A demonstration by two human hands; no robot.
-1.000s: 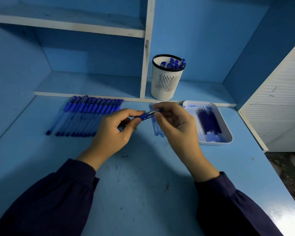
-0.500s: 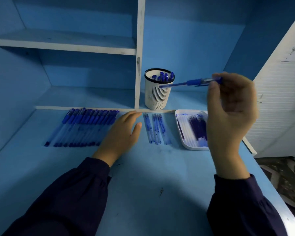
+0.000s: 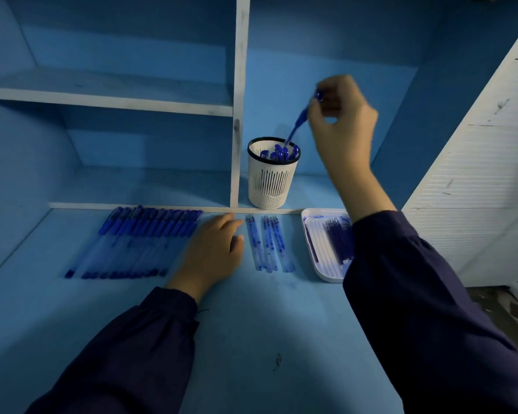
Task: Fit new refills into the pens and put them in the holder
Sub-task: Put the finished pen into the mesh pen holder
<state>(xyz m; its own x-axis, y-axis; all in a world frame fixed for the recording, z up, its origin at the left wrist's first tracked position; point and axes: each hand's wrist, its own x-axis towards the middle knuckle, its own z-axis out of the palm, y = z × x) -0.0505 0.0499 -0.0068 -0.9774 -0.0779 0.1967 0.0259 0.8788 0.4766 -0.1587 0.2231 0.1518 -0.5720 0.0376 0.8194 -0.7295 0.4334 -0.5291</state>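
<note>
A white slotted pen holder with a black rim stands on the low shelf and has several blue pens in it. My right hand is raised above and right of it, pinching the top of a blue pen that slants down with its lower end at the holder's mouth. My left hand rests flat on the desk, fingers straight, between a row of several blue pens on the left and several loose refills on the right.
A white tray with refills sits at the right, partly hidden by my right sleeve. A white upright divider rises just left of the holder, with a shelf board further left. A white slatted panel bounds the right side.
My right hand carried the pen from level in front of me to up over the holder and tilted it tip-down into the mouth. My left hand stayed on the desk.
</note>
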